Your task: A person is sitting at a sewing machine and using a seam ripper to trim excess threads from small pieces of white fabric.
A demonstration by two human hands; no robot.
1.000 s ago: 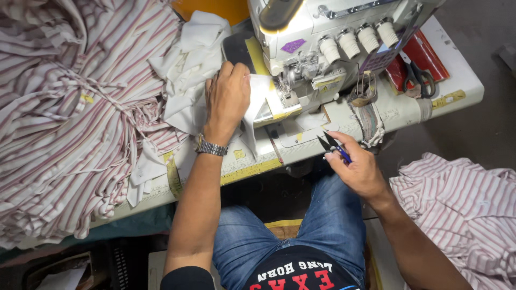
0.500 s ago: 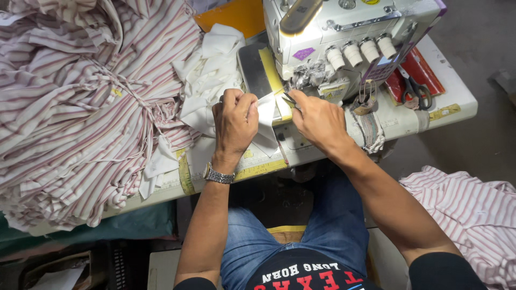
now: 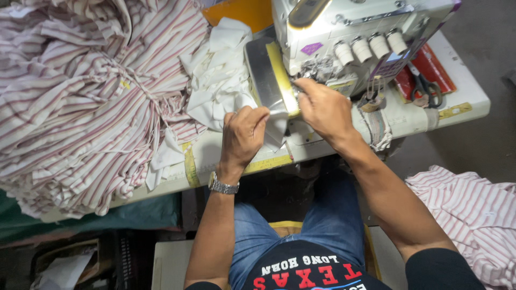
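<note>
My left hand (image 3: pixel 243 135), with a metal watch on its wrist, pinches a small white fabric piece (image 3: pixel 277 129) at the front of the white sewing machine (image 3: pixel 349 32). My right hand (image 3: pixel 324 109) rests on the same piece just right of it, fingertips close to the machine's needle area. Whether that hand still holds a tool is hidden. A loose heap of white fabric pieces (image 3: pixel 220 80) lies left of the machine's metal plate (image 3: pixel 260 70).
A big pile of pink-striped garments (image 3: pixel 80 102) covers the table's left. Scissors (image 3: pixel 424 88) lie on a red case at the right. More striped cloth (image 3: pixel 473 209) sits low on the right. The white table edge (image 3: pixel 462 110) runs behind.
My right hand came up from the table's front edge, where it held a small dark tool, to the machine. My left hand shifted from flat on the fabric to pinching it.
</note>
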